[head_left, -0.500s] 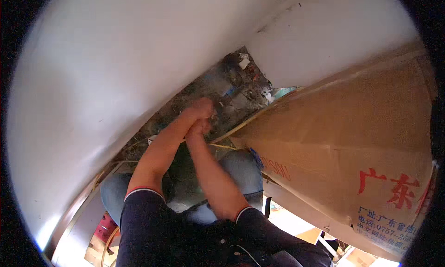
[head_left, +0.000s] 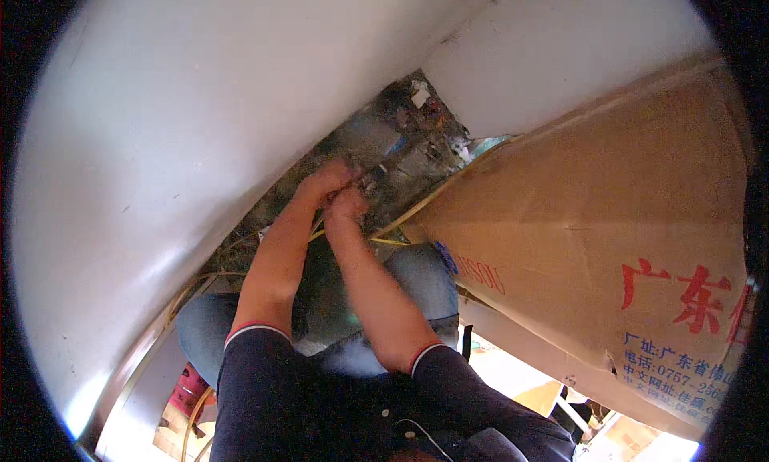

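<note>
Over a dark, littered strip of floor, my two hands work close together. My left hand is a little farther away, its fingers curled closed. Just nearer and to the right, my right hand is also closed, almost touching the left. What the fingers hold, if anything, is hidden and slightly blurred. A thin yellow strap runs beneath my wrists and bends near my right forearm. Beyond the hands a small pale bit and a blue scrap lie among the debris.
A large white panel rises along the left, and another white surface closes off the far right. A big brown cardboard box leans in from the right. My jeans-covered knees flank the arms. A white paper scrap lies far off.
My hands have drawn slightly apart: the left shifted a little left, the right moved up beside it. More of the yellow strap shows below them. The view has shifted slightly.
</note>
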Available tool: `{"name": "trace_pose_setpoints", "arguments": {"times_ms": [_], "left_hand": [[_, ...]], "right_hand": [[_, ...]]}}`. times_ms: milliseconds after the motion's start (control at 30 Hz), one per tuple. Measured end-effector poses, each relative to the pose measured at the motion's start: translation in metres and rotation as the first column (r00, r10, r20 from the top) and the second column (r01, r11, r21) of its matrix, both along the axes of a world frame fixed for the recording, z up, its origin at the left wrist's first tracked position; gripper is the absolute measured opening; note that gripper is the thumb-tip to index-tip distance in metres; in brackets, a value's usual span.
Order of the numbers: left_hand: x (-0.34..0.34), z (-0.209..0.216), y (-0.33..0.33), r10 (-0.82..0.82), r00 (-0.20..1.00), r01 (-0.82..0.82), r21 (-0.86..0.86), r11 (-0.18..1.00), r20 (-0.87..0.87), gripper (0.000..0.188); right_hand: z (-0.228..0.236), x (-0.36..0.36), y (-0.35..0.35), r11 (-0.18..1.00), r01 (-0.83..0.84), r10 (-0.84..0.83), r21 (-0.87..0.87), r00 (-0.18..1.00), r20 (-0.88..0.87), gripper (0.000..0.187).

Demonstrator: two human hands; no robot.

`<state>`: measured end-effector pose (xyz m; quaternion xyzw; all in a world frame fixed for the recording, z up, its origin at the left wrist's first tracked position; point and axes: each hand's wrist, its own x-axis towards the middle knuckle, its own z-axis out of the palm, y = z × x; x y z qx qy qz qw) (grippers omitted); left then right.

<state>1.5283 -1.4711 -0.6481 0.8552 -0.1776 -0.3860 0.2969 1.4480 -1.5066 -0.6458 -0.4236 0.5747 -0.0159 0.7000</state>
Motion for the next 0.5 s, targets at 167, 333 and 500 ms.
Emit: {"name": "trace_pose_setpoints", "arguments": {"times_ms": [167, 333, 500], "left_hand": [[-0.009, 0.008, 0.055, 0.227, 0.825, -0.208, 0.096, 0.973, -0.518, 0.049], [-0.027, 0.031, -0.023, 0.202, 0.768, -0.381, -0.179, 0.907, -0.608, 0.045], [-0.018, -0.024, 0.039, -0.023, 0.982, -0.013, -0.189, 0.982, -0.189, 0.050]], "right_hand": [[0.043, 0.006, 0.025, 0.855, 0.398, -0.406, 0.331, 0.912, -0.048, 0.012], [-0.092, -0.015, -0.057, 0.892, 0.400, -0.426, 0.210, 0.900, 0.094, 0.011], [-0.118, -0.017, 0.021, 0.945, 0.223, -0.253, 0.238, 0.962, 0.104, 0.019]]}}
